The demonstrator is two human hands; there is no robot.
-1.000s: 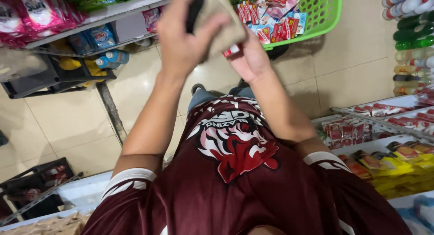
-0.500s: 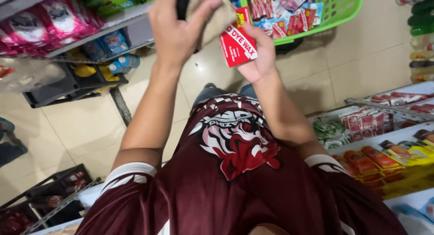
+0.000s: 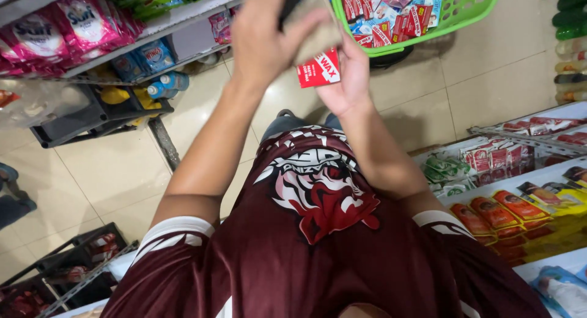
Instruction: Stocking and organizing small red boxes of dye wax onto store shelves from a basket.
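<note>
Shirt: a maroon jersey [image 3: 318, 257] with a white and red animal print fills the near view.
Left hand [image 3: 269, 33]: raised, fingers curled around a tan pad [image 3: 315, 24] with a dark strap, pressing it on the packet.
Right hand [image 3: 348, 79]: cupped under a flat red packet [image 3: 319, 73], gripping it from below.
Packet: held between both hands, above the tiled floor [image 3: 110, 165], just before the basket.
Basket: a green plastic basket [image 3: 471, 12] beyond the hands holds small red sachets [image 3: 385, 9].
Shelves: pink pouches [image 3: 67, 27] far left; red and yellow packs [image 3: 520, 211] right.
</note>
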